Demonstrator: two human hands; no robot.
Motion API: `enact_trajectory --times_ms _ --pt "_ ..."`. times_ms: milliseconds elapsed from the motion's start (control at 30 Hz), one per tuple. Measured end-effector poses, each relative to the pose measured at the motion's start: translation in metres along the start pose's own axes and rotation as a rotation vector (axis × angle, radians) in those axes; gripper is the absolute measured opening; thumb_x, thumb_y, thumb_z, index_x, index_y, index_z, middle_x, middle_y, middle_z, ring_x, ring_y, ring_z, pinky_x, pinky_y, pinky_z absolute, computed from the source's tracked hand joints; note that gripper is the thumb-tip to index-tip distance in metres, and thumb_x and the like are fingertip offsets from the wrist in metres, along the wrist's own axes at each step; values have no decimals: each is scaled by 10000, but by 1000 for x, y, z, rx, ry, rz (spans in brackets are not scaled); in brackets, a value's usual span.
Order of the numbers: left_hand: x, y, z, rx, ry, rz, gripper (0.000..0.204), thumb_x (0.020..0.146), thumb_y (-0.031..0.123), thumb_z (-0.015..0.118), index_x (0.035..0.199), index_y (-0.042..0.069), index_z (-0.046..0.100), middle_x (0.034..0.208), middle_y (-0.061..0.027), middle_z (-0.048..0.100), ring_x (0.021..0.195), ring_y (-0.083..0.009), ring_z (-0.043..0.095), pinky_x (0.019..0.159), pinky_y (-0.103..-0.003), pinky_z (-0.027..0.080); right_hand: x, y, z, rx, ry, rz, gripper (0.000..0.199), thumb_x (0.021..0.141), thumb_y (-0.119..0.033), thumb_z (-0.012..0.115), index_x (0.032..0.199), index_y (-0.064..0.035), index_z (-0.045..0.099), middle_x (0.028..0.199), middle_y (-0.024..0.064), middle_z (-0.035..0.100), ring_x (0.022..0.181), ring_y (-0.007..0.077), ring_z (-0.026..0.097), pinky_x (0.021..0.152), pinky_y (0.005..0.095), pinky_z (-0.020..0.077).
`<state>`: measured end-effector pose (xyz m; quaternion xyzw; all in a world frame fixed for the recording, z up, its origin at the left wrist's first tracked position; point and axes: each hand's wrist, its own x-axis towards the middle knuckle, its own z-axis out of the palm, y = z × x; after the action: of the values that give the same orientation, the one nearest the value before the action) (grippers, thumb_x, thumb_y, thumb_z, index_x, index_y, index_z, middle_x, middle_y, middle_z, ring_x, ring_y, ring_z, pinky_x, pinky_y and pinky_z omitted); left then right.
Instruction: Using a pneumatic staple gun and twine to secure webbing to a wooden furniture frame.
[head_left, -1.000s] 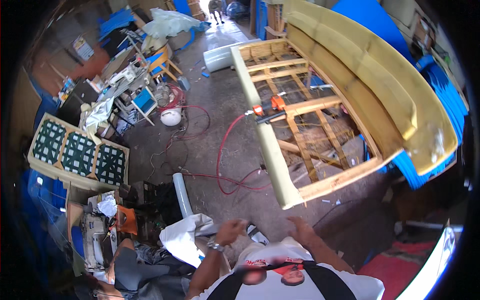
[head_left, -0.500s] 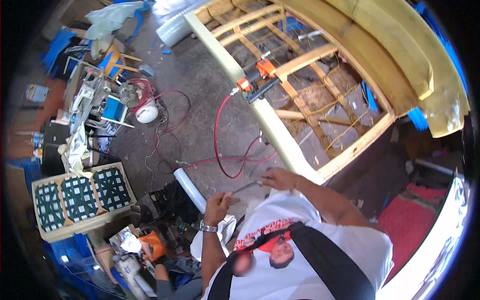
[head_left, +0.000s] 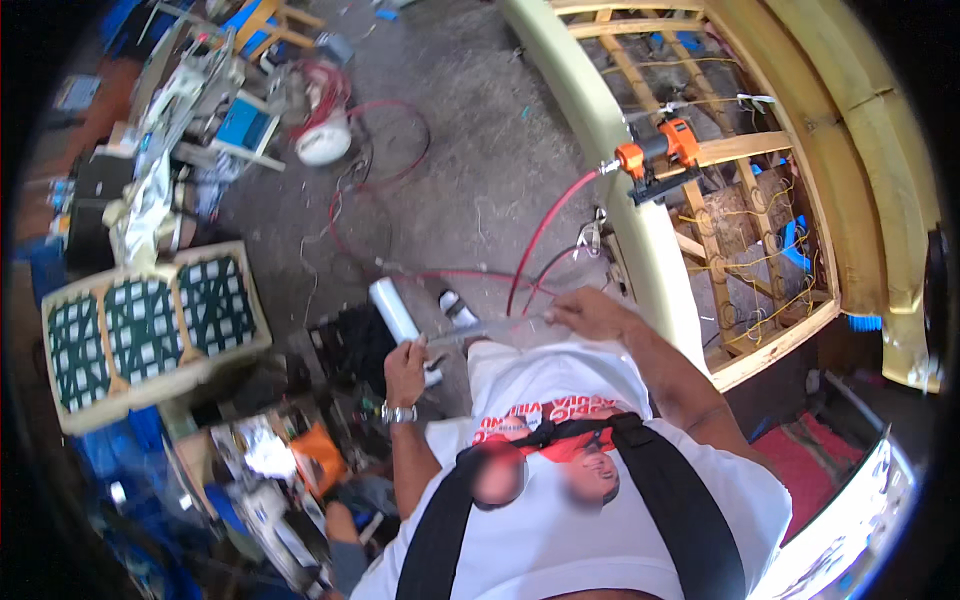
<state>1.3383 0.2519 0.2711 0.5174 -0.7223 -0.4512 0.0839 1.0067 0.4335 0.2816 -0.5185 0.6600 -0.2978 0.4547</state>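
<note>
A thin grey strip [head_left: 485, 330] stretches between my two hands in front of my waist; its exact kind is unclear. My left hand [head_left: 406, 372], with a watch on the wrist, closes on its left end. The fingertips of my right hand [head_left: 592, 312] pinch its right end. Beyond my right hand, an orange and black air staple gun [head_left: 655, 158] rests across the pale padded edge [head_left: 625, 190] of a wooden sofa frame [head_left: 770, 370], untouched. A red hose [head_left: 532, 240] runs from it down to the floor.
A white roll [head_left: 393, 310] stands by my left hand. At left lies a frame with green webbing [head_left: 150, 325]. Tools and scraps [head_left: 265, 500] pile up at lower left, beside part of what looks like another person. Further off are a white tank [head_left: 323, 143] and a blue-seated stool [head_left: 243, 122].
My hands have moved farther apart, and more of the strip shows between them. The view has shifted, so the sofa frame and staple gun appear farther right.
</note>
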Motion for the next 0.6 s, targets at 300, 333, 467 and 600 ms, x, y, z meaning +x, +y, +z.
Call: enact_trajectory --times_ms 300,333,467,600 --pt "125 -121 -255 -96 254 -13 304 951 248 576 908 -38 671 837 -92 677 753 -172 612 704 -331 489 226 -108 88 245 207 201 455 973 -424 473 932 -19 675 783 143 659 746 243 641 679 404 491" --pt "130 -127 -281 -13 347 -79 293 948 239 578 931 -38 669 864 -93 686 775 -180 623 717 -340 495 244 -122 81 200 192 219 436 969 -410 471 943 -25 674 793 149 662 754 263 642 684 418 490" --pt "196 -163 -344 -110 451 -166 206 897 150 627 1002 -24 660 966 -118 684 871 -208 625 817 -348 497 292 -121 65 97 223 248 351 966 -343 494 1027 -26 632 816 147 660 805 271 651 744 397 505" --pt "263 -117 -314 -115 297 -69 219 849 127 677 1013 -17 683 989 -117 688 901 -199 631 820 -342 497 291 -111 63 -116 557 285 360 943 -347 475 1003 -44 659 909 202 682 872 410 652 780 508 494"
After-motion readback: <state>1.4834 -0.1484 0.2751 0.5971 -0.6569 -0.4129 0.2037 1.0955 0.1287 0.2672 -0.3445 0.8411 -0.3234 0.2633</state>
